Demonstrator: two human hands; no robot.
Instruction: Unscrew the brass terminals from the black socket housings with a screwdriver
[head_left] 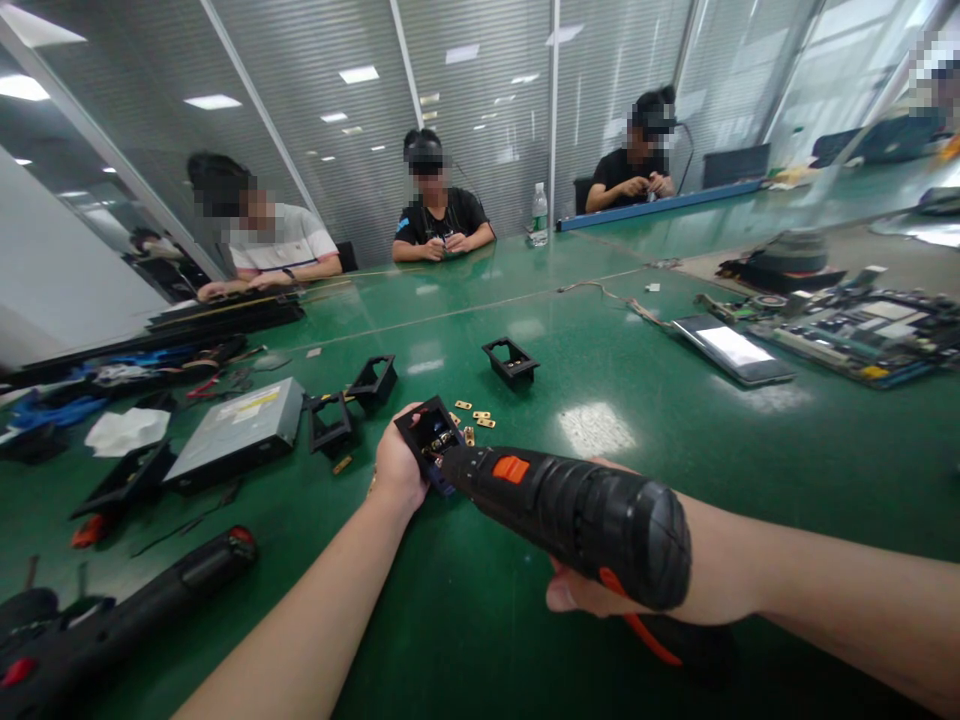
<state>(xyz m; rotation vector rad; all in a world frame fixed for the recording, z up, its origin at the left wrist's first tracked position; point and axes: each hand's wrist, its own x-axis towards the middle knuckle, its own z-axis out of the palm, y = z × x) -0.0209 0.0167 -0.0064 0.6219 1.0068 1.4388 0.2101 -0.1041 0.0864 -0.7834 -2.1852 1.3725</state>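
Note:
My left hand (pixel 403 462) is closed round a black plastic frame (pixel 420 425), tilted up off the green table. Gripped in my right hand (pixel 589 592) is a black cordless drill (pixel 555 495) with an orange switch, its nose pointing into the frame's opening. The drill's body hides its tip, so I cannot tell whether it touches a screw. Several small brass plates (pixel 484 415) lie just beyond the held frame. Three similar frames rest nearby: one black frame (pixel 510 360) farther off, one frame (pixel 373 380) to the left, and another frame (pixel 330 425) beside it.
On the left are a silver disc drive (pixel 236 430), a second power tool (pixel 127 620) and a white tissue (pixel 127 431). A phone (pixel 731 350) and circuit boards (pixel 877 325) lie right. Across the table (pixel 450 310) sit several people; a water bottle (pixel 539 215) stands there.

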